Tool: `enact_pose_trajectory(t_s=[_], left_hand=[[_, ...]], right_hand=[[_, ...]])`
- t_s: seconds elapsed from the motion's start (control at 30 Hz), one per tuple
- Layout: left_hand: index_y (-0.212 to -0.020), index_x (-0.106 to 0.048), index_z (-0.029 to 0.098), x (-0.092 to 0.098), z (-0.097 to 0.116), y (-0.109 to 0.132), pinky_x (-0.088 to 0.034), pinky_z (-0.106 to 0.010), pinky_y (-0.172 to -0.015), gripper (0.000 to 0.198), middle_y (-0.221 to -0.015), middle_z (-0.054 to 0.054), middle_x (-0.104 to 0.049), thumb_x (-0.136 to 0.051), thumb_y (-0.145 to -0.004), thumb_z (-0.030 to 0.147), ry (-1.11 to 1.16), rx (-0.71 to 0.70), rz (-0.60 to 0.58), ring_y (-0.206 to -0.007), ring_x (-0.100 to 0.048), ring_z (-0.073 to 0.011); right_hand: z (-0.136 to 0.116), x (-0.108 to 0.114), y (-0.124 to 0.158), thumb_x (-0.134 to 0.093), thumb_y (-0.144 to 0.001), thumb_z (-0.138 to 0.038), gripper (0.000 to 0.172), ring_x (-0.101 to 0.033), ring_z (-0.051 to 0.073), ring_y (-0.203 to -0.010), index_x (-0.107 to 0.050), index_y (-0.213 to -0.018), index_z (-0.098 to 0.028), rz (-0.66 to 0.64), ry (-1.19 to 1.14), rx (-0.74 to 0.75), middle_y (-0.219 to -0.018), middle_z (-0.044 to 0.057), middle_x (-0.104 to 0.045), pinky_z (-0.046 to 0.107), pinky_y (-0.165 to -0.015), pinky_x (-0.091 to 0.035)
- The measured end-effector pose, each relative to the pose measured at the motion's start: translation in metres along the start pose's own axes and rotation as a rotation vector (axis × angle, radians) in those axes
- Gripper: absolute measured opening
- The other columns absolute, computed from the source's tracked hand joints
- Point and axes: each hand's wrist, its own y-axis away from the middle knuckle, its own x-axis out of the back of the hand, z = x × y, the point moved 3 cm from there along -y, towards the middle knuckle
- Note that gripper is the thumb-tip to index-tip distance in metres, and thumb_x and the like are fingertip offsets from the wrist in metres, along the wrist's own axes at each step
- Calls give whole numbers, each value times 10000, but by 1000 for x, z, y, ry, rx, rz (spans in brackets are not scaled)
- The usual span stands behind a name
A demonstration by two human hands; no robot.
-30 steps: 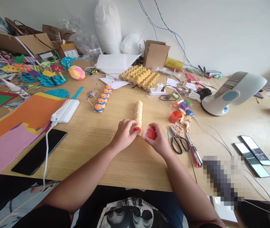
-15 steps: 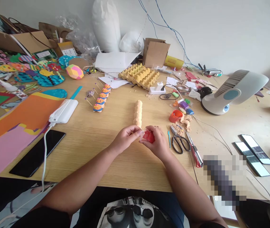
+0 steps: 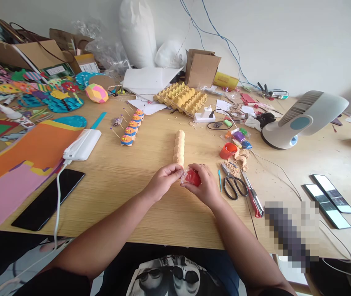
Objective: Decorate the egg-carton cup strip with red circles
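Observation:
Both my hands meet over the wooden table (image 3: 138, 176) near its front middle. My right hand (image 3: 204, 185) is closed around a red lump of clay in clear wrap (image 3: 192, 177). My left hand (image 3: 163, 181) pinches at the left edge of that wrap with thumb and fingertips. Just beyond my fingers lies a pale orange segmented roll (image 3: 179, 147), running away from me. Whatever sits at the roll's near end is hidden by my left fingers.
Scissors (image 3: 232, 185) and a red utility knife (image 3: 253, 200) lie right of my hands, with an orange cup (image 3: 228, 150) and clay bits beyond. A white fan (image 3: 301, 119) stands far right. A black phone (image 3: 47, 198), power bank (image 3: 82, 144) and coloured paper sheets (image 3: 24, 156) fill the left.
My left hand left the roll's near end and came to the red clay packet. Both hands now sit together slightly nearer me.

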Motion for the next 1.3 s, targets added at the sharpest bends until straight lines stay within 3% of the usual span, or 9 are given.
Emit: enact_pose_trajectory(t_s=[0.17, 0.33, 0.47, 0.6, 0.67, 0.73, 0.87, 1.03, 1.3], left_hand=[[-840, -703, 195, -6, -1, 3, -470, -301, -828, 285, -780, -14, -642, -671, -941, 460, 55, 41, 0, -779, -566, -164], [-890, -679, 204, -3, 11, 5, -466, -284, -768, 257, -820, -21, -650, -614, -972, 440, -203, -55, -59, -787, -569, -171], [-841, -647, 207, 1, 16, 6, -440, -266, -705, 217, -807, -11, -626, -595, -975, 371, -362, -51, -155, -764, -553, -164], [-848, -676, 207, 0, 17, 7, -450, -279, -721, 234, -820, -19, -646, -561, -994, 349, -426, -98, -164, -768, -584, -174], [-867, -697, 211, -2, 19, 8, -458, -294, -766, 240, -853, -32, -670, -559, -1002, 355, -456, -166, -143, -807, -604, -189], [-863, -707, 218, -6, 22, 9, -455, -313, -798, 228, -861, -45, -679, -574, -999, 345, -506, -250, -119, -830, -604, -203], [-858, -708, 238, -14, 25, 11, -448, -356, -856, 158, -874, -68, -707, -597, -970, 250, -609, -408, -140, -874, -603, -238], [-888, -666, 231, -15, 21, 10, -460, -368, -843, 199, -882, -69, -685, -509, -1003, 191, -727, -508, -114, -876, -602, -232], [-834, -540, 205, -16, 21, 14, -473, -342, -788, 181, -808, -40, -607, -487, -999, 155, -767, -621, -52, -801, -552, -189]], right_hand=[[0, -1, 1, -796, -846, -553, 523, -662, 313, -993, -623, -1252, -273, 6, -26, -18, -1100, 112, -722, 469, -902, -531], [3, -1, 1, -793, -854, -543, 507, -663, 312, -996, -627, -1251, -275, -11, -4, 4, -1103, 110, -727, 472, -904, -532], [4, 0, 1, -776, -873, -537, 498, -662, 314, -1005, -624, -1270, -279, -38, 41, 63, -1099, 110, -729, 472, -908, -524], [-4, 6, 1, -773, -858, -577, 601, -632, 334, -1125, -579, -1339, -273, -21, 80, 128, -1221, 134, -690, 491, -971, -492], [-9, 13, 2, -788, -795, -659, 636, -606, 356, -1150, -618, -1264, -264, 44, 107, 112, -1237, 145, -662, 510, -982, -473], [-14, 18, 3, -735, -831, -677, 479, -613, 323, -1021, -667, -1044, -253, 101, 131, 83, -1086, 123, -669, 485, -914, -471], [-18, 15, 2, -656, -950, -531, 336, -582, 239, -815, -596, -787, -244, 20, 148, 34, -837, 60, -645, 401, -791, -440], [-20, 6, 0, -540, -1028, -347, 230, -546, 214, -751, -578, -833, -230, -34, 194, 60, -796, 46, -636, 353, -709, -403], [-25, 4, 2, -510, -979, -147, 226, -497, 196, -652, -515, -770, -232, 70, 220, 208, -693, 23, -594, 331, -643, -384]])
